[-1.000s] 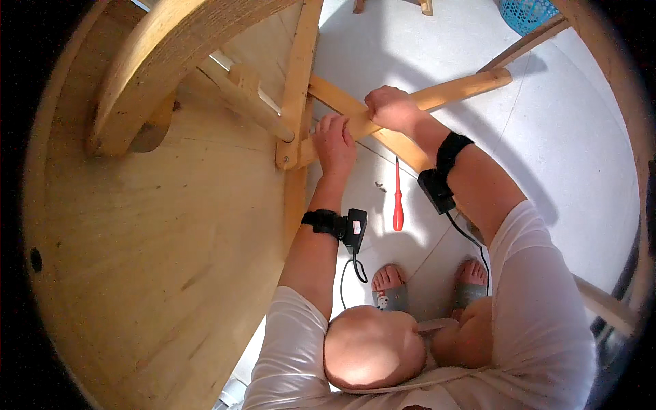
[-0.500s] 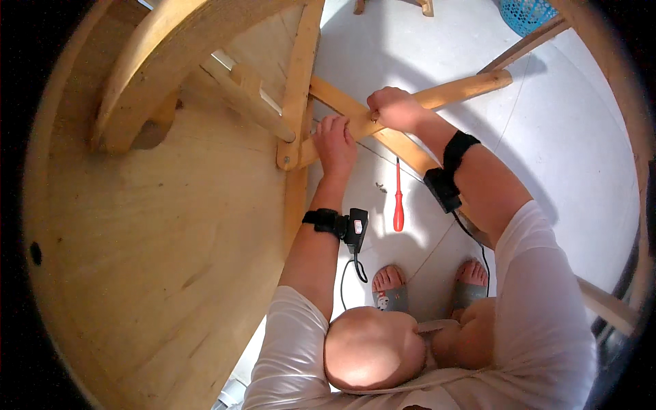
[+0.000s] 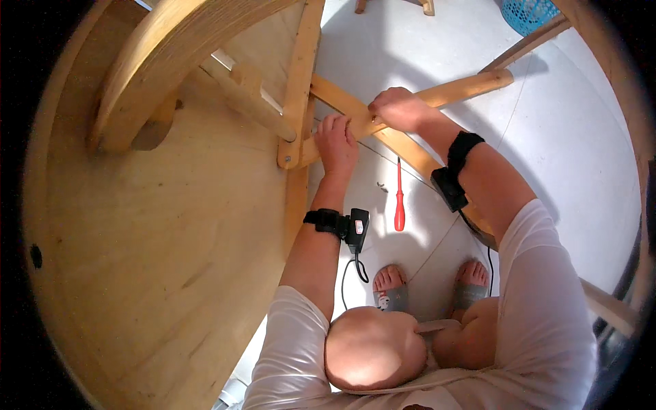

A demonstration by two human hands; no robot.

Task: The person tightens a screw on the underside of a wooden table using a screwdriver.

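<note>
Two pale wooden bars cross in front of me, a slanting bar on top and a second bar beneath it. My left hand is wrapped round the slanting bar near its left end. At the crossing, my right hand has its fingers closed in a pinch beside a small metal fastener. The fingertips partly hide this fastener, so its exact kind is not clear. A screwdriver with a red handle lies on the floor below the crossing.
A large wooden panel stands along my left, with a curved wooden piece and a round rod above it. Small loose bits lie on the white floor near the screwdriver. A blue basket stands far right.
My right wrist and forearm have shifted slightly to the right, with the fingers still at the crossing. The left hand stays on the slanting bar.
</note>
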